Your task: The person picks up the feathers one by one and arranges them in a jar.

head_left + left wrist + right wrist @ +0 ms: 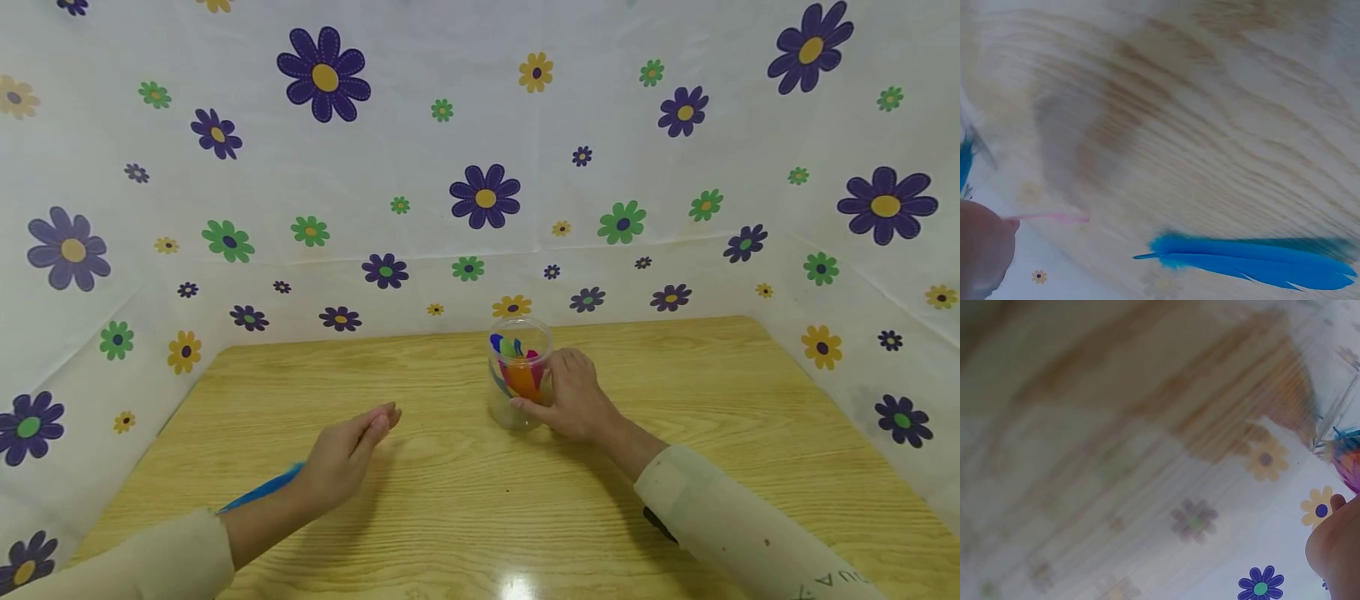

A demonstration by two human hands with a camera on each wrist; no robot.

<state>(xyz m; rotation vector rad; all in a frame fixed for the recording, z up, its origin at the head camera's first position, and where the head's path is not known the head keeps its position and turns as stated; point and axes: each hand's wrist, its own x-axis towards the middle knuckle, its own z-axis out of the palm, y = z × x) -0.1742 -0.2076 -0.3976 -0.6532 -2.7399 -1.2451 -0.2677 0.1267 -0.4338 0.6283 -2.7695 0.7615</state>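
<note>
My right hand (573, 396) grips a clear plastic jar (513, 421) from its right side, thumb in front. Inside the jar, colourful feathers (522, 377) in orange, pink, blue and green stand bunched. Left of the jar, my left hand (337, 458) hovers with fingertips and thumb together. From those fingertips a thin pink strip (1054, 217) sticks out in the left wrist view, too fine to tell its kind. A blue feather (1260, 262) lies on the table, partly hidden by my left forearm in the head view. The right wrist view catches only the edge of my right hand (1338, 553).
The wood-grain table (450, 500) is enclosed at the back and sides by white cloth (420, 150) printed with purple, green and yellow flowers. A small black object (658, 523) shows under my right sleeve.
</note>
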